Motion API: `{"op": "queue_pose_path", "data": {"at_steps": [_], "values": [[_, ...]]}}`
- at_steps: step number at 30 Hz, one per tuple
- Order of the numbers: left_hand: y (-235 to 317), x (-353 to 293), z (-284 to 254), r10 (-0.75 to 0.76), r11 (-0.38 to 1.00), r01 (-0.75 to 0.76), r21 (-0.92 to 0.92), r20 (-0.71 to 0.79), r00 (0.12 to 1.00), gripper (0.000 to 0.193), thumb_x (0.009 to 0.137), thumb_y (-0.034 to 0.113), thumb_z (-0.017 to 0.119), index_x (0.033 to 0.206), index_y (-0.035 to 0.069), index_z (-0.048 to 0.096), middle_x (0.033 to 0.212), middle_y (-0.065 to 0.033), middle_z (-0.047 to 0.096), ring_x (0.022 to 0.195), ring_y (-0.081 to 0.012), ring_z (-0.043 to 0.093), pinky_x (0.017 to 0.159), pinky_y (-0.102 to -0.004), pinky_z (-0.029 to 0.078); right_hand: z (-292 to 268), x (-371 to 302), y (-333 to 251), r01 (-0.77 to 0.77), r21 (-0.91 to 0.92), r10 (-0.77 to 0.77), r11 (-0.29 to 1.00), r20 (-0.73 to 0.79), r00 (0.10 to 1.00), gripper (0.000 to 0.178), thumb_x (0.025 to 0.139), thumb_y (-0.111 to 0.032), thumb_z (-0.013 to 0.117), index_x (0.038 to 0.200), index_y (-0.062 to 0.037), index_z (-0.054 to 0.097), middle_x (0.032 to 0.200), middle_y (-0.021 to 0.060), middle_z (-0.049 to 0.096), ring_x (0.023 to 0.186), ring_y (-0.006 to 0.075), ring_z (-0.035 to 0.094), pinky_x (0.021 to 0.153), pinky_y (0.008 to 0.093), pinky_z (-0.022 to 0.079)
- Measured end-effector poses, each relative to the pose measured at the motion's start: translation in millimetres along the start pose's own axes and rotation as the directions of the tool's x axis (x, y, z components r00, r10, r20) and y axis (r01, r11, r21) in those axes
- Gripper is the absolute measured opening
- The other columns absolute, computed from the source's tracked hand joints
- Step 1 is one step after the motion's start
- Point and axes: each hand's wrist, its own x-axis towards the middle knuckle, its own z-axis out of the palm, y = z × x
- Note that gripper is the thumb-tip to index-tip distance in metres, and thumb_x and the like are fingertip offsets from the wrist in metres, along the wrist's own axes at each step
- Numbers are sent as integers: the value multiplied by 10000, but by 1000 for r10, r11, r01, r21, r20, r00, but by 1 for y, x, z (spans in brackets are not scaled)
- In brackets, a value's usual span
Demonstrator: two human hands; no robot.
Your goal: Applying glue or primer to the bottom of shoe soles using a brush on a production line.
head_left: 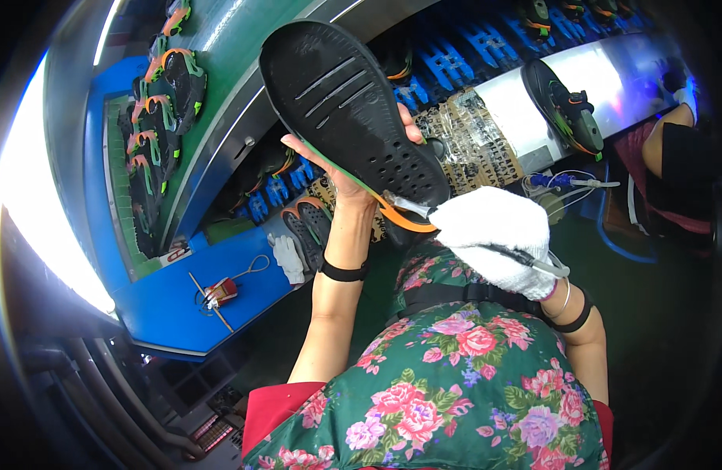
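My left hand point(341, 168) holds up a black shoe point(353, 110), sole facing me, with green and orange trim along its lower edge. My right hand point(498, 235), in a white knit glove, grips a thin metal tool point(412, 207) whose tip touches the shoe's edge near the orange heel. A thin hose runs back from the tool over the glove. Both wrists carry black bands.
A green conveyor belt point(220, 102) runs at the upper left beside a rack of black shoes point(161, 117) with orange and green trim. A blue bench point(228, 266) carries a white glove point(286, 258) and a small red tool point(220, 294). Another black shoe point(564, 106) rests on a silver ledge. Another person sits at the right edge point(674, 157).
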Motion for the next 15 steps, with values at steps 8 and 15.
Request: {"op": "queue_pose_path", "data": {"at_steps": [8,15], "values": [[2,9,1,7,998,-2,-62,74,997,1225,633,1034,407,1357,49,489,1094,-213,605,906,-335,644,764,-464,550,-1,-2,-1,-60,42,61,997,-23,998,151,763,-20,788,914,-38,779,958,144,770,856,281,747,763,360,584],[2,15,3,-16,998,21,-57,84,996,1244,630,1036,396,1364,38,499,1085,-222,618,918,-346,658,776,-472,566,-1,-1,-3,-25,21,26,999,-14,1000,177,751,-22,796,924,-52,782,948,120,773,855,275,747,762,358,585]]}}
